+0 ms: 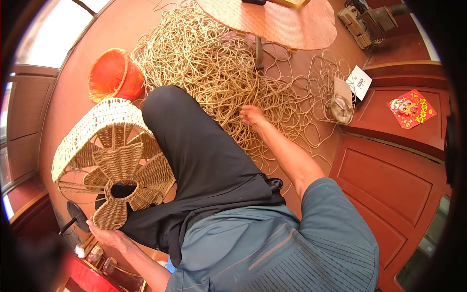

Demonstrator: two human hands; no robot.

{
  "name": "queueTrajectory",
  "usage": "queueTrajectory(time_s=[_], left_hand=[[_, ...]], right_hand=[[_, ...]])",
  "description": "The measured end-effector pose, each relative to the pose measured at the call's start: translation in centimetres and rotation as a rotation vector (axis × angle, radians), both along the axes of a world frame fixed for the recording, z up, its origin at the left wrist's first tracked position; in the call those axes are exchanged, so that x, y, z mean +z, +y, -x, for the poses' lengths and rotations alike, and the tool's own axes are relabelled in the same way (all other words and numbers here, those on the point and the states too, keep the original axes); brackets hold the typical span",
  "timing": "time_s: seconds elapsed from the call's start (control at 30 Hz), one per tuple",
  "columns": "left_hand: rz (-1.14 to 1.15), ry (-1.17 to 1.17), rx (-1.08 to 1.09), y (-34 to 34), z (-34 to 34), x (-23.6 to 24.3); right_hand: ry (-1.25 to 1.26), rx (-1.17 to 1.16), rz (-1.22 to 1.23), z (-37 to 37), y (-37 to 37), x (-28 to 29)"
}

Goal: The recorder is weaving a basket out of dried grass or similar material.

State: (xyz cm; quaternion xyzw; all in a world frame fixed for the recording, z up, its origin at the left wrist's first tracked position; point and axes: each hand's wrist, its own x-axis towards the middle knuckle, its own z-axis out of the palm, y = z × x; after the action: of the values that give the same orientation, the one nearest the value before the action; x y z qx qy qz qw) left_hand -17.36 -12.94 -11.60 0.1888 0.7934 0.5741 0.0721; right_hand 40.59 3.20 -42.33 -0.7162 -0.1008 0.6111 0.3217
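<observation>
A large woven rope piece [116, 163] stands tilted at my left knee. It has a curved, basket-like rim, petal-shaped panels and a round hole in the middle. My left hand [107, 236] grips the edge of its lowest petal, with some fingers hidden behind the weave. Out to the right of my knee, my right hand [252, 116] is closed above a big tangled heap of tan rope [204, 63]. Whether a strand lies between those fingers is too small to tell.
An orange-red bucket [114, 75] stands beyond the woven piece. A round-edged table [292, 27] overhangs the heap at the back. A beige bag [342, 102] and a white box [359, 82] sit by the red wooden door panels [384, 190]. Cluttered items [99, 258] lie at lower left.
</observation>
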Motion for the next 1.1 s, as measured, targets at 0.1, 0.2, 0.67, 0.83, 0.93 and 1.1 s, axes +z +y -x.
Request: queueTrajectory(time_s=[0.1, 0.2, 0.67, 0.83, 0.93, 1.1], left_hand=[[0.038, 0.002, 0.041, -0.1, 0.1, 0.1], [0.035, 0.040, 0.030, -0.4, 0.7, 0.1], [0.027, -0.002, 0.056, 0.1, 1.6, 0.0], [0.008, -0.015, 0.018, -0.1, 1.8, 0.0], [0.004, -0.013, 0.003, -0.2, 1.6, 0.0], [0.011, 0.016, 0.007, -0.1, 1.5, 0.0]], right_hand=[[0.098, -0.114, 0.070, 1.0, -1.0, -2.0], [0.020, -0.172, 0.079, 1.5, -2.5, -3.5], [0.359, -0.275, 0.182, 4.1, -5.7, -2.5], [0.453, -0.364, 0.220, 5.4, -2.6, -3.2], [0.450, -0.340, 0.214, 5.5, -2.0, -2.6], [0.263, 0.057, 0.188, 2.8, -1.0, 1.0]])
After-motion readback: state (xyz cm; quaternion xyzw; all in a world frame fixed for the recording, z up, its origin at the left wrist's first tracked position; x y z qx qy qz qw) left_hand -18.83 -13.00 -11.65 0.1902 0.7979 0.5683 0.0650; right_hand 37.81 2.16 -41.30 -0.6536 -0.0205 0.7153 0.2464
